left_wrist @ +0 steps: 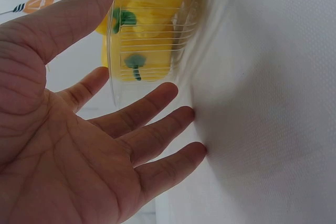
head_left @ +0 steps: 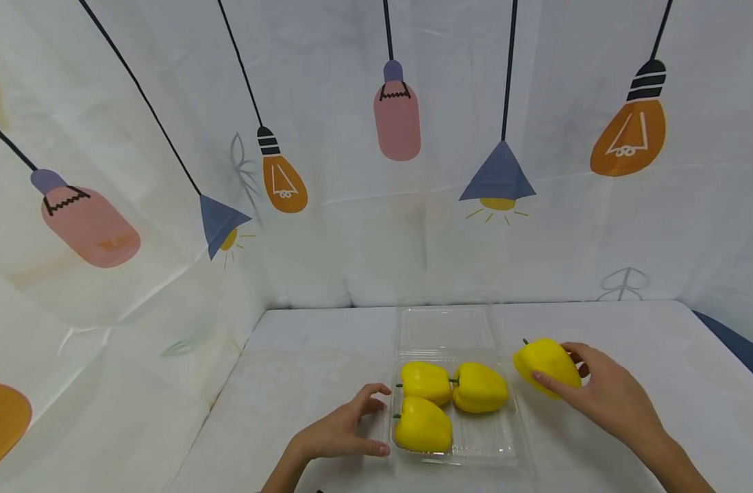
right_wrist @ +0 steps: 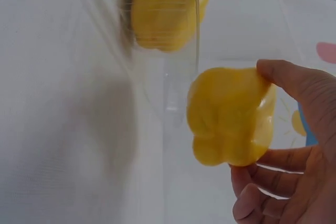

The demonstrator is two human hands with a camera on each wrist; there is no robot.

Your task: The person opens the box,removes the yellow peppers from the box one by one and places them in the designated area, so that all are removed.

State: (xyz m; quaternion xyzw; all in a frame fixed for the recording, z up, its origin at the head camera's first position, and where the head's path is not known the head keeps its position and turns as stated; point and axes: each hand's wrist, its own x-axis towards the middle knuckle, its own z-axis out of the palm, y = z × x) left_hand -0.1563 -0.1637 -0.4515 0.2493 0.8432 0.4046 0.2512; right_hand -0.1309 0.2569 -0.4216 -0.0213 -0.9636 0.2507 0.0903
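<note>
Pinching a blocky yellow bell pepper (head_left: pixel 547 368) in right hand (head_left: pixel 615 396) above the surface (head_left: pixel 650 332), nearer its right edge, stem and long axis roughly toward far-left corner. Got left hand (head_left: pixel 342 430) loosely spread beside clear plastic clamshell (head_left: pixel 487 436).

On the white flat-topped table (head_left: pixel 277 376) stands a clear plastic rectangular box (head_left: pixel 484 441), its clear plastic lid (head_left: pixel 447 332) folded out on the far side. Inside are three yellow blocky peppers: one far left (head_left: pixel 427 383), one far right (head_left: pixel 479 388), one near left (head_left: pixel 423 426). The left hand (head_left: pixel 351 428) is just beside the box's left wall. Right of the box, the right hand (head_left: pixel 613 387) holds a fourth yellow blocky pepper (head_left: pixel 544 366) above the table. Behind the table hangs a white lamp-printed sheet (head_left: pixel 351 253).
</note>
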